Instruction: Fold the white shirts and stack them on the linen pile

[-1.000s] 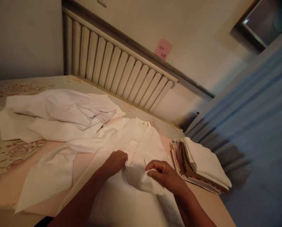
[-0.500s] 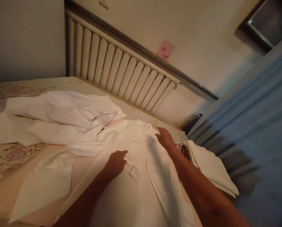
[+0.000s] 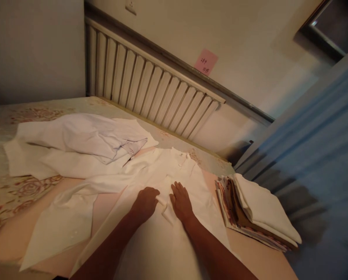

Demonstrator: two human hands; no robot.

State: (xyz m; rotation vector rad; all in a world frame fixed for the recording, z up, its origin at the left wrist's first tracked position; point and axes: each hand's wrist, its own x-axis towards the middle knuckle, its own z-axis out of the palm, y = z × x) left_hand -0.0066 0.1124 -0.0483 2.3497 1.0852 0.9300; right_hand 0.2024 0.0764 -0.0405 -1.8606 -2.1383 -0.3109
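A long-sleeved white shirt [image 3: 156,241] is spread out in front of me, its collar end toward the radiator and one sleeve [image 3: 65,217] stretched out to the left. My left hand [image 3: 146,204] is on the middle of the shirt, fingers curled and closed at a small fold of cloth. Beside it my right hand [image 3: 182,202] lies on the same cloth, palm down with fingers spread. The fold of fabric runs between both hands. The fingertips of my left hand are partly hidden.
Rumpled white garments [image 3: 83,144] lie at the left on a floral cover [image 3: 25,190]. To the right sits a stack of folded clothes [image 3: 258,214], beside a blue curtain [image 3: 316,175]. A radiator [image 3: 150,81] and a pink note [image 3: 206,62] are at the wall.
My right hand has left the shirt's upper right shoulder and come down to its middle, next to my left hand. The folded stack shows more fully. My left hand stays almost in place.
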